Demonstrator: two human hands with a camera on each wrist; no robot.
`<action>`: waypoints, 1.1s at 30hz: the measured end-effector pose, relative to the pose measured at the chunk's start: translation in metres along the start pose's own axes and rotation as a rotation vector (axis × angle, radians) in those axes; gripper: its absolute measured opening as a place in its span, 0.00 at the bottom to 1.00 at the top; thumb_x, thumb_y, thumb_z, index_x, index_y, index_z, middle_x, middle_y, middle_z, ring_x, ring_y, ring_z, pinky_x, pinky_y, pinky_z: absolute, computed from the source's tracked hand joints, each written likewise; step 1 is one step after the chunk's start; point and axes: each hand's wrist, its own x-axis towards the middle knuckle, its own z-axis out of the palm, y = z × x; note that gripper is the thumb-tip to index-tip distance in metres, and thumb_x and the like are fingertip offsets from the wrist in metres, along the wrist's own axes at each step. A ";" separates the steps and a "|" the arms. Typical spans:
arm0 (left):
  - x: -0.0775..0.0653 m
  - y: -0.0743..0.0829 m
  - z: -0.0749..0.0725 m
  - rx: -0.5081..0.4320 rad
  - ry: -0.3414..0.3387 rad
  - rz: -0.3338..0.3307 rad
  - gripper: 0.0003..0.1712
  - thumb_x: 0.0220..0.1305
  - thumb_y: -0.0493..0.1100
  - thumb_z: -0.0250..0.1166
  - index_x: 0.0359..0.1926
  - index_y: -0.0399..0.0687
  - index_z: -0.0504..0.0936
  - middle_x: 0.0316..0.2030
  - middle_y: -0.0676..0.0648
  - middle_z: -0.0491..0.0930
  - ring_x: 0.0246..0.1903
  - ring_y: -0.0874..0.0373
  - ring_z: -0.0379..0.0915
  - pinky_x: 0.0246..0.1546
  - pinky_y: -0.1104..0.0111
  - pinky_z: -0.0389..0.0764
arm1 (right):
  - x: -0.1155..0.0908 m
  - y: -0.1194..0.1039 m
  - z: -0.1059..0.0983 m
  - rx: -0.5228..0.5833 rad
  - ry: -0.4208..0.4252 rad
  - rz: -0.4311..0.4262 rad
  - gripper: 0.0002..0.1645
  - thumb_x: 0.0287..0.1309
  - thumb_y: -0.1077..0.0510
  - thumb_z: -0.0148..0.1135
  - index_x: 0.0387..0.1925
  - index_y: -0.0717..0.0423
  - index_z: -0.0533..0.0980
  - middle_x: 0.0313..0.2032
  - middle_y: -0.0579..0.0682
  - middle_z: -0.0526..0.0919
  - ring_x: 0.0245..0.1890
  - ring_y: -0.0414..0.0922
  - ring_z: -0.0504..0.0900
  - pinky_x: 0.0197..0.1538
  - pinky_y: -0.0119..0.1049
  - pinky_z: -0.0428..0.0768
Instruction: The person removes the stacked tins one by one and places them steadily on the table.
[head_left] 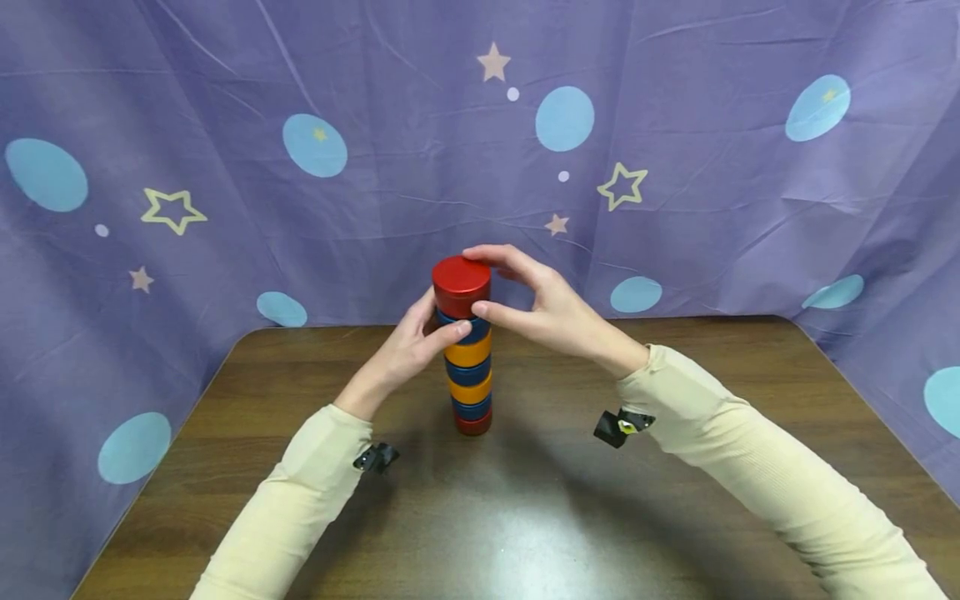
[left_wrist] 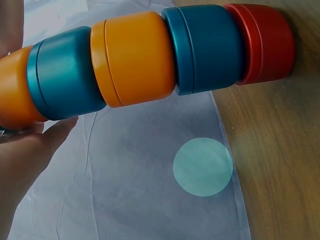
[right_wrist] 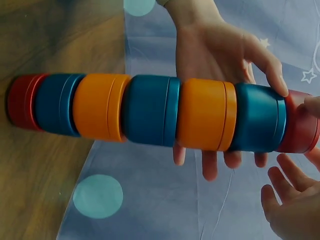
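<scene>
Several round canisters in red, blue and orange stand in one upright column on the table. The bottom red canister (head_left: 473, 423) touches the wood. Blue and orange ones alternate above it, among them an orange canister (left_wrist: 137, 57) and a blue canister (right_wrist: 151, 104). At the top is another red canister (head_left: 461, 286), pinched by the right hand (head_left: 543, 304) with its thumb on the side and fingers at the top edge. The left hand (head_left: 408, 346) holds round the upper column, thumb against the upper blue canister (right_wrist: 257, 120), fingers behind the stack.
The brown wooden table (head_left: 300, 392) extends around the column. A purple curtain (head_left: 420, 125) with stars and blue circles hangs behind its far edge. Small black devices hang at both wrists, one under the left sleeve (head_left: 307, 475), another under the right sleeve (head_left: 720, 417).
</scene>
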 end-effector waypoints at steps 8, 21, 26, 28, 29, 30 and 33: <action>-0.002 -0.002 -0.001 0.005 0.027 0.018 0.36 0.64 0.46 0.61 0.66 0.30 0.60 0.57 0.34 0.70 0.49 0.53 0.71 0.54 0.63 0.72 | 0.002 -0.002 0.009 0.061 0.075 0.008 0.27 0.56 0.64 0.69 0.57 0.60 0.73 0.53 0.51 0.78 0.56 0.43 0.74 0.62 0.41 0.68; 0.002 -0.003 0.001 -0.028 -0.003 0.055 0.32 0.66 0.48 0.61 0.63 0.32 0.63 0.52 0.37 0.72 0.46 0.49 0.73 0.50 0.63 0.74 | -0.013 0.000 -0.006 0.129 0.170 0.073 0.27 0.55 0.68 0.68 0.57 0.60 0.73 0.53 0.51 0.78 0.49 0.45 0.79 0.56 0.44 0.73; 0.003 -0.004 0.002 -0.003 0.009 0.033 0.29 0.65 0.44 0.57 0.63 0.34 0.64 0.52 0.38 0.72 0.44 0.49 0.72 0.47 0.64 0.75 | -0.023 0.004 -0.013 0.143 0.191 0.125 0.27 0.55 0.67 0.67 0.58 0.58 0.73 0.54 0.50 0.78 0.49 0.46 0.79 0.56 0.43 0.74; 0.003 -0.004 0.002 0.011 0.016 0.036 0.28 0.65 0.44 0.57 0.62 0.36 0.65 0.53 0.39 0.72 0.45 0.48 0.72 0.47 0.63 0.75 | -0.026 0.006 -0.015 0.161 0.206 0.136 0.27 0.55 0.68 0.67 0.58 0.59 0.72 0.54 0.50 0.78 0.50 0.47 0.79 0.56 0.42 0.73; 0.003 -0.004 0.003 0.015 0.017 0.038 0.28 0.65 0.44 0.57 0.62 0.36 0.65 0.53 0.39 0.72 0.45 0.48 0.72 0.47 0.63 0.75 | -0.028 0.007 -0.016 0.170 0.213 0.139 0.27 0.55 0.68 0.66 0.58 0.59 0.72 0.54 0.51 0.78 0.50 0.47 0.78 0.57 0.42 0.73; 0.003 -0.004 0.003 0.014 0.017 0.039 0.27 0.65 0.44 0.57 0.62 0.37 0.66 0.54 0.40 0.72 0.45 0.48 0.72 0.47 0.62 0.75 | -0.030 0.008 -0.017 0.179 0.219 0.139 0.27 0.55 0.69 0.66 0.58 0.60 0.72 0.54 0.51 0.78 0.51 0.47 0.78 0.57 0.42 0.73; 0.003 -0.004 0.005 -0.016 0.007 0.042 0.27 0.65 0.44 0.57 0.62 0.37 0.65 0.53 0.39 0.74 0.48 0.46 0.73 0.48 0.59 0.75 | -0.035 0.011 -0.020 0.201 0.240 0.137 0.28 0.54 0.71 0.66 0.57 0.62 0.72 0.54 0.53 0.78 0.53 0.48 0.77 0.57 0.42 0.73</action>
